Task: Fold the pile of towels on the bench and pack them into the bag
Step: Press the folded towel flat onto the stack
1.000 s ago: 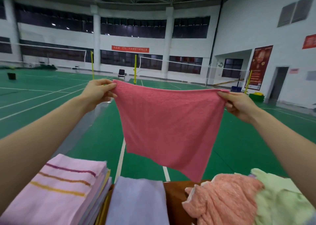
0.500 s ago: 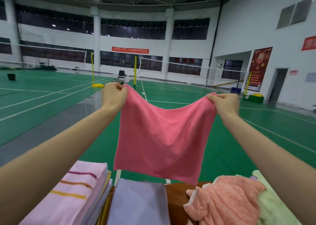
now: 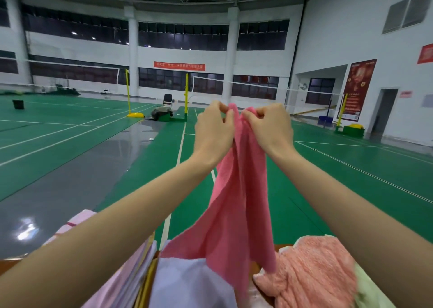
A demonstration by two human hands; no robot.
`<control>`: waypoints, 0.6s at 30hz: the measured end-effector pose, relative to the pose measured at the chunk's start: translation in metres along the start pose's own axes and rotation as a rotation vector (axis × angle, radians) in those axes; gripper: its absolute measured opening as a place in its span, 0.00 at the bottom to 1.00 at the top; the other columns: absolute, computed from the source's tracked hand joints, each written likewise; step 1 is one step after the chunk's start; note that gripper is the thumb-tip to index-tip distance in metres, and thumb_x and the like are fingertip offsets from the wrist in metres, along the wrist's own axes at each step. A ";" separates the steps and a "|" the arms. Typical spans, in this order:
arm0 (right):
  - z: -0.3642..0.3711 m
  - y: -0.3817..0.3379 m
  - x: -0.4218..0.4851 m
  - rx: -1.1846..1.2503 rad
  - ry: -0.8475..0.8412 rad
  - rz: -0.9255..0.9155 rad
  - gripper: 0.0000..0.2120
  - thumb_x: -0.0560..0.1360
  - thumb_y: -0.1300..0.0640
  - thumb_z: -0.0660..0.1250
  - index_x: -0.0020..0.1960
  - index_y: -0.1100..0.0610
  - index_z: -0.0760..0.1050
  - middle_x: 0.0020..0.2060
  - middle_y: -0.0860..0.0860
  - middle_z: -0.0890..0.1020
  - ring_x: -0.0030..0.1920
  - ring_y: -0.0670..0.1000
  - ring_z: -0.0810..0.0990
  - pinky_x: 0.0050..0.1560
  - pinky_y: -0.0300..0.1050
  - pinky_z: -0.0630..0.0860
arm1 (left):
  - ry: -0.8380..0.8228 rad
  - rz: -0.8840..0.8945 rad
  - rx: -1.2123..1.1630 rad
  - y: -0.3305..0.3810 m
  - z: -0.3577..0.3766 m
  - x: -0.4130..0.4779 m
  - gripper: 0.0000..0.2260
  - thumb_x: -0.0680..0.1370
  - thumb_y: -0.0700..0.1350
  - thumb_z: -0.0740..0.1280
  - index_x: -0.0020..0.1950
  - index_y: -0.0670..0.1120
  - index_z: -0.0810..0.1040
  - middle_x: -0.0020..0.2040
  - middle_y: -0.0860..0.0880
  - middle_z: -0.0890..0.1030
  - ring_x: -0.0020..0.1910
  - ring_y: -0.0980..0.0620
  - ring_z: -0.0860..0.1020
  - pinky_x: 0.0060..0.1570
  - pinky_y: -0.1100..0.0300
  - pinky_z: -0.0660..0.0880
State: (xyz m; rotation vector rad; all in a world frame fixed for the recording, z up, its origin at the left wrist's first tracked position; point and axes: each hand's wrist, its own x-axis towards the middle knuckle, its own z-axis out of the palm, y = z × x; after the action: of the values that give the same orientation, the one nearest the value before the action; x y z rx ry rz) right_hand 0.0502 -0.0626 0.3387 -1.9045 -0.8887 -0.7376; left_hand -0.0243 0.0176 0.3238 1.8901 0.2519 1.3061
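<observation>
Mid-fold, by the look of it. Pink towel held up in the air above the worktop, its two top corners brought together so the cloth hangs doubled in a long drape. Left hand pinching one corner, grip clenched on the towel; right hand pinching the other, likewise closed on the cloth, knuckles of the two nearly touching just above the towel's top edge. Lower end of the towel trailing down to brush a pale lilac cloth directly beneath it. Left of the pink towel, a stack of folded towels, pink with stripes showing near the forearm. Right of the pink towel, a rumpled coral towel, and beyond that a pale green one, both seemingly unfolded. No bag visible anywhere, so packing likely some way off.

Risks from here, as a judgement only:
- Uneven fold, since the hanging halves look twisted rather than flat against each other; edges may not line up once laid down.
- Dropped corner during the hand-over into one hand, given how small the pinches are.
- Lower hem dragging across the lilac cloth and pulling it askew on the way down.
- Snagging on the coral towel close to the hanging tail, disturbing the unfolded pile.
</observation>
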 end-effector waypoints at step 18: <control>-0.005 0.031 -0.014 0.520 -0.138 0.122 0.10 0.77 0.60 0.64 0.40 0.63 0.80 0.31 0.52 0.78 0.34 0.48 0.74 0.35 0.40 0.70 | -0.359 -0.047 -0.288 -0.015 0.000 -0.033 0.24 0.74 0.26 0.56 0.66 0.44 0.73 0.59 0.44 0.76 0.34 0.50 0.81 0.30 0.61 0.79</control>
State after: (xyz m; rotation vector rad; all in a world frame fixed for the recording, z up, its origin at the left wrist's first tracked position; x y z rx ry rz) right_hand 0.0671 -0.0820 0.3152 -1.5363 -0.9328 -0.2655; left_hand -0.0353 0.0089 0.2902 1.8158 -0.0745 0.8962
